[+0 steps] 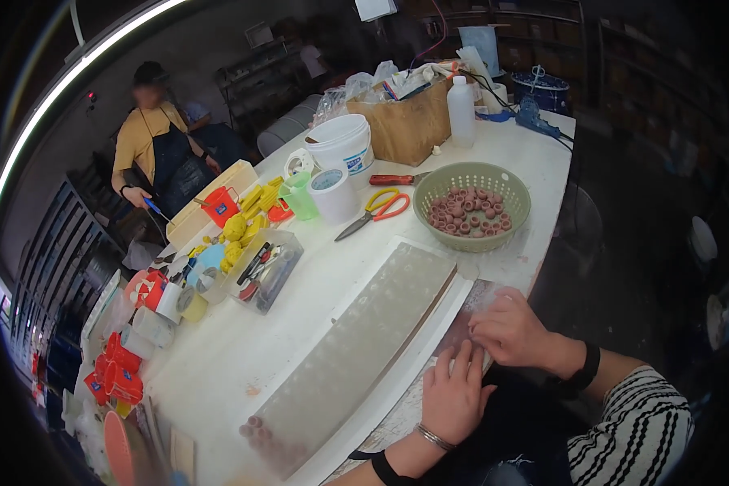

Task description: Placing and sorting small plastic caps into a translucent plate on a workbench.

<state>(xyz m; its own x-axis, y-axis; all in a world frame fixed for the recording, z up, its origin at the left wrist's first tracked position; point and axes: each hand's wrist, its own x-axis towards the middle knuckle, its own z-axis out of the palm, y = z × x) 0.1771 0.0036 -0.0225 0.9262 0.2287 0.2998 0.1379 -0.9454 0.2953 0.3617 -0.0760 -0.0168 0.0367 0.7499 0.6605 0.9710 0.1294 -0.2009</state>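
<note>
My left hand (pixel 455 394) lies with its fingers stretched out and fairly close together, at the near edge of the table. Just beyond its fingertips, my right hand (pixel 510 330) has its fingers curled in over a dull reddish-brown flat surface (pixel 464 322); whatever they pinch is hidden. Beside both hands runs a long grey board (pixel 381 312), with several small reddish-brown rings (pixel 269 444) at its near left end. Farther off, a green colander (pixel 512 180) holds many more small reddish-brown ring-shaped pieces (pixel 470 212).
Orange-and-yellow-handled scissors (pixel 373 215), a red-handled knife (pixel 397 179), a white bucket (pixel 340 146) and a cardboard box (pixel 405 121) stand behind the board. Left are a clear tool tray (pixel 266 271) and red cups (pixel 123 381). A person (pixel 158 138) in a dark apron stands across the table.
</note>
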